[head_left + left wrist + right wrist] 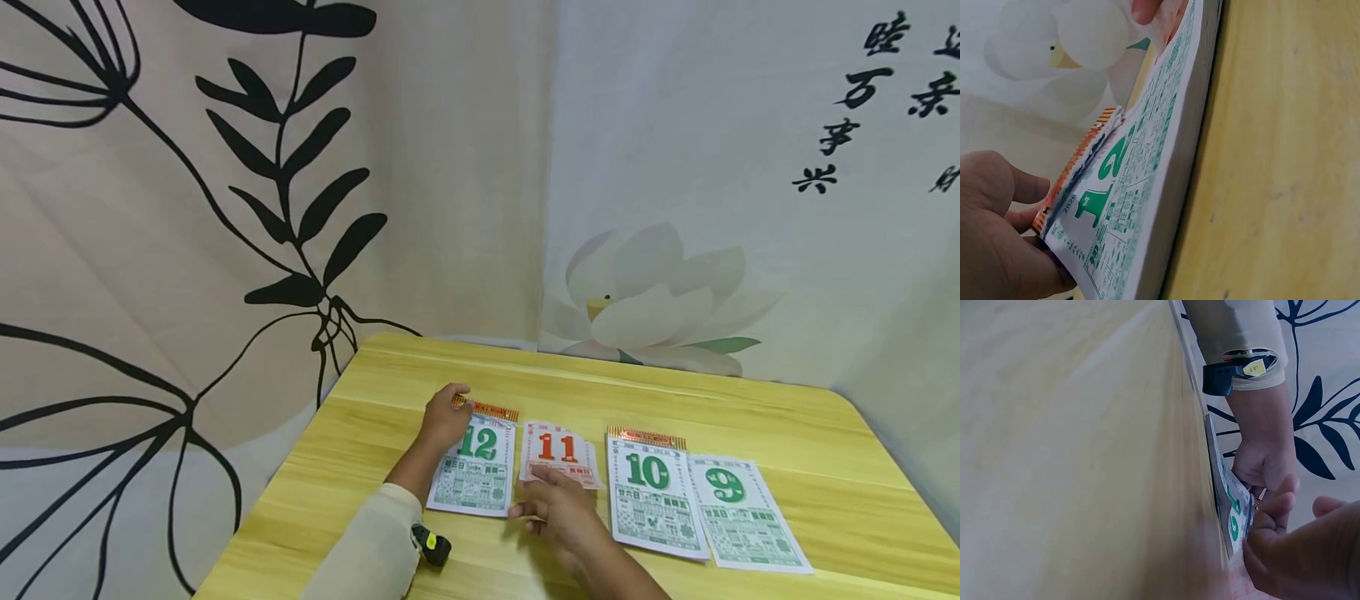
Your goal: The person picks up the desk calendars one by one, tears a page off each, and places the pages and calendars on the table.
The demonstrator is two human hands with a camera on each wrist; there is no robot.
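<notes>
Printed drapes back a yellow wood tabletop (pixel 750 417); leaf pattern on the left, lotus on the right.

Four calendar pieces lie in a row across it. From your left: pad 12 (pixel 474 471), sheet 11 (pixel 558 454), pad 10 (pixel 651 492), sheet 9 (pixel 742 508). 10 and 9 touch edge to edge, well apart from both hands.

Your left hand (pixel 444 417) sits at the top left corner of pad 12, fingers curled onto the orange binding strip (pixel 491 410). The left wrist view shows the thumb (pixel 1022 184) and fingers pinching that strip end. Pad is a thick stack, lying flat, green "12" on top, long axis running away from you.

Your right hand (pixel 558 512) is on the near edge of sheet 11, fingers curled over its lower left corner. In the right wrist view the fingertips (pixel 1272 512) bear on the paper, but whether they pinch it or only press it, I can't tell. Sheet 11 is one loose leaf, orange-red print, slightly crumpled, top edge ragged.

Key relation: sheet 11 lies just beyond your right hand and just right of pad 12, edges touching or nearly so. Its long axis runs parallel to the pad's. Right hand is the nearer one to it; left is committed to the pad's binding.
</notes>
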